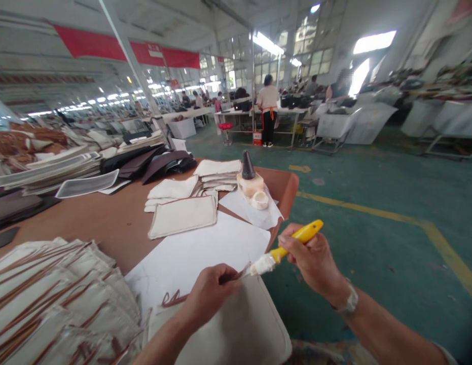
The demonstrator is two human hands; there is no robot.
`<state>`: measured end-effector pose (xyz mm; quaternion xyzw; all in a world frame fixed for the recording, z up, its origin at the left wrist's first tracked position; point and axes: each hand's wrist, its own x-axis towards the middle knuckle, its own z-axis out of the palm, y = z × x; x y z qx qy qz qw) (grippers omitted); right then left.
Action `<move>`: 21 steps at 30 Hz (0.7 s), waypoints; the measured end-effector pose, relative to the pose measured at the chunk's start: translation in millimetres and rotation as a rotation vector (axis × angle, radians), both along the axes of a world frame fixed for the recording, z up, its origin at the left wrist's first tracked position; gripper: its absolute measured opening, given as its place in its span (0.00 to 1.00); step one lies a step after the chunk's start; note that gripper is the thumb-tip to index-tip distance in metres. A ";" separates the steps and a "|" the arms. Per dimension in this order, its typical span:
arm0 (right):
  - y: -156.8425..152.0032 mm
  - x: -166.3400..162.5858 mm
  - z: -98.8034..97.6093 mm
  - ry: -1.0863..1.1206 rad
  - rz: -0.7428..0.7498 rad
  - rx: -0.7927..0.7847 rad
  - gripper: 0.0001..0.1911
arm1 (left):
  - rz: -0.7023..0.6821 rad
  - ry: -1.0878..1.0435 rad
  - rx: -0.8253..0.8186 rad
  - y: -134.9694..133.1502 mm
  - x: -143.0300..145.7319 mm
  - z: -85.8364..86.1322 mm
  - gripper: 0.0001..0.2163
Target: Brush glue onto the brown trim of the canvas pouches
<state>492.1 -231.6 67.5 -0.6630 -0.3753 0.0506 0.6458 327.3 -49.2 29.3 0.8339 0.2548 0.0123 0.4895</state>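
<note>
My right hand [314, 261] is closed round a yellow-handled brush [296, 239] whose glue-caked white head [261, 264] touches a cream fabric piece with brown edging [239, 329]. My left hand [211, 294] pinches the upper edge of that piece at the near table edge, just left of the brush tip. The piece lies on a white sheet of paper [197, 253] spread over the brown table [106, 218].
A fanned stack of like pieces [57, 299] lies at near left. More cream pieces [182, 215] and a glue pot with a dark cone nozzle [251, 185] sit mid-table. Dark and grey panels [106, 170] are piled at the far left. People work at distant benches [268, 109] across a green floor [372, 203].
</note>
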 end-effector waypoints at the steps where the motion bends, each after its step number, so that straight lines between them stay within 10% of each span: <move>1: 0.3 -5.5 0.1 -0.035 0.012 -0.011 0.15 | -0.003 -0.017 -0.017 -4.0 -2.0 2.5 0.14; 12: -24.5 -23.4 7.1 -0.220 -0.067 0.020 0.16 | -0.040 -0.157 -0.030 -31.1 -16.7 12.5 0.10; 21: -56.3 -12.7 32.9 -0.187 -0.198 0.063 0.15 | -0.326 -0.751 0.784 -43.1 -38.3 12.8 0.07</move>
